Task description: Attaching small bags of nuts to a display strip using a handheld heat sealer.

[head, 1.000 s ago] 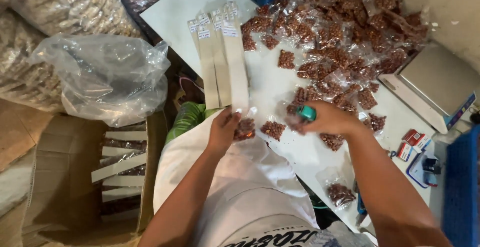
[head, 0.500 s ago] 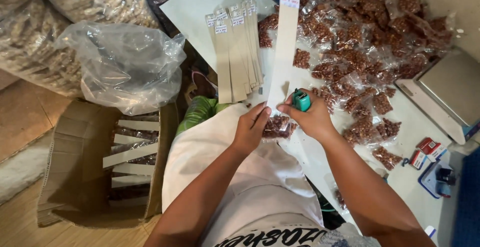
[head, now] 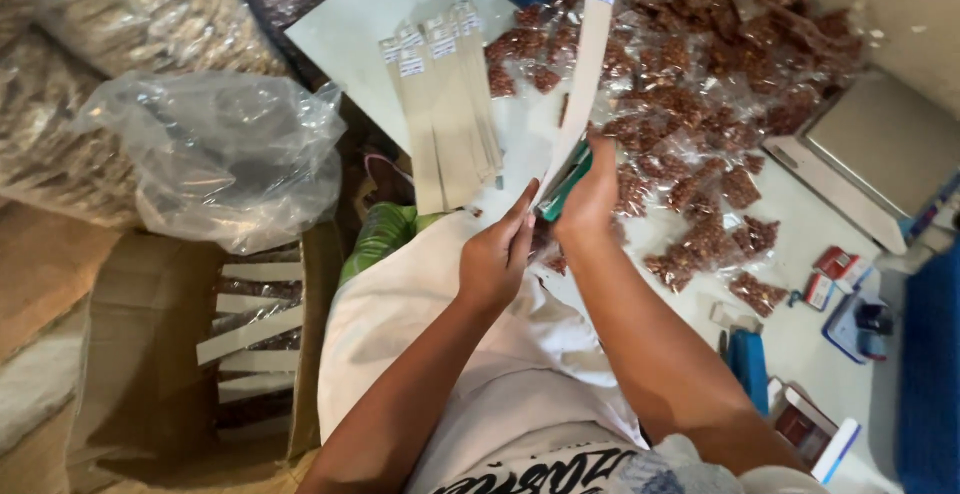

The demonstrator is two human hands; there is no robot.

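Grip: my right hand (head: 590,189) is clenched around a green stapler (head: 565,182) and pinches the near end of a long cardboard strip (head: 585,64), which rises away from me toward the far side.
Left hand: my left hand (head: 497,254) is curled just beside the right, thumb and fingers closing on a small clear packet (head: 540,244) of brown bits; how firmly it holds I cannot tell, most of the packet being hidden.
Step, as I judge it: fastening the packet to the strip's near end.
Doing it well: I would keep the strip straight, lay the packet's top edge flat against it, and keep my left fingertips clear of the stapler mouth.
Nearby: spare strips (head: 440,104) lie fanned on the white table (head: 350,24) to the left; a heap of filled packets (head: 720,84) spreads far right.
Further out: a grey scale (head: 880,144) stands at the right edge; a cardboard box (head: 140,354) holding finished strips sits near left.
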